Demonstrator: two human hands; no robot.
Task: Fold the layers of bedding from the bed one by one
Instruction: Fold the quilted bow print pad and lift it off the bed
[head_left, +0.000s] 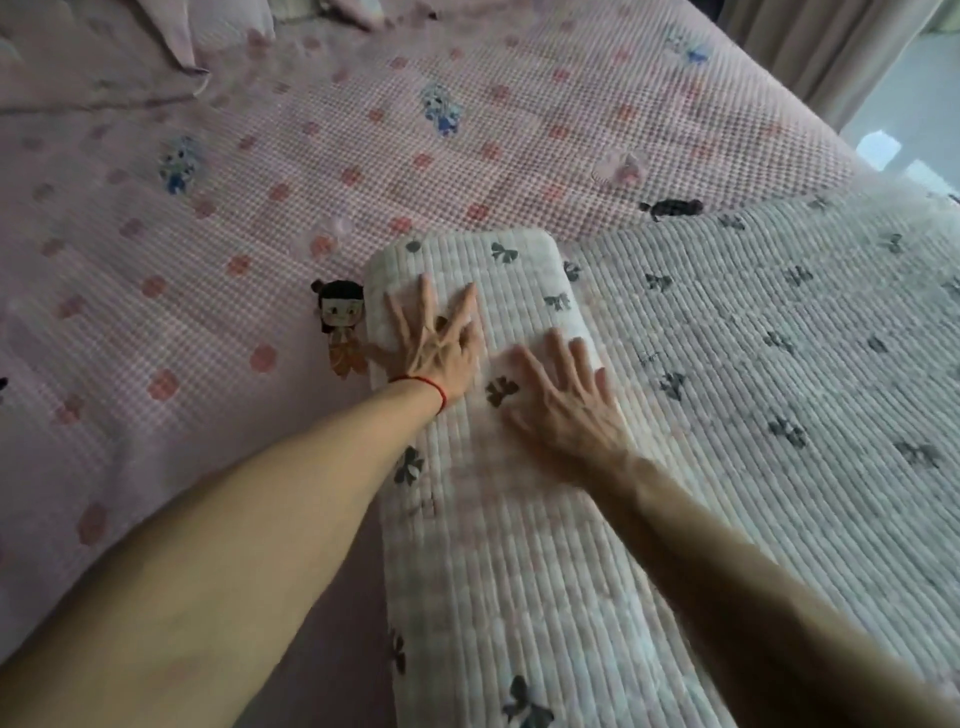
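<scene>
A white ribbed quilt with dark bow prints (779, 364) lies over the right part of the bed. Its left portion is folded into a long thick strip (498, 545) that runs from the bottom of the view up to a rounded end. My left hand (436, 343), with a red string at the wrist, presses flat on the strip's far end, fingers spread. My right hand (566, 400) lies flat beside it on the same strip, fingers apart. Neither hand grips any fabric.
Under the quilt lies a pink checked waffle sheet (260, 182) with red flowers and cartoon figures, covering the left and far bed. A pink pillow (130, 31) sits at the top left. A curtain (831, 47) and pale floor (914, 119) show at top right.
</scene>
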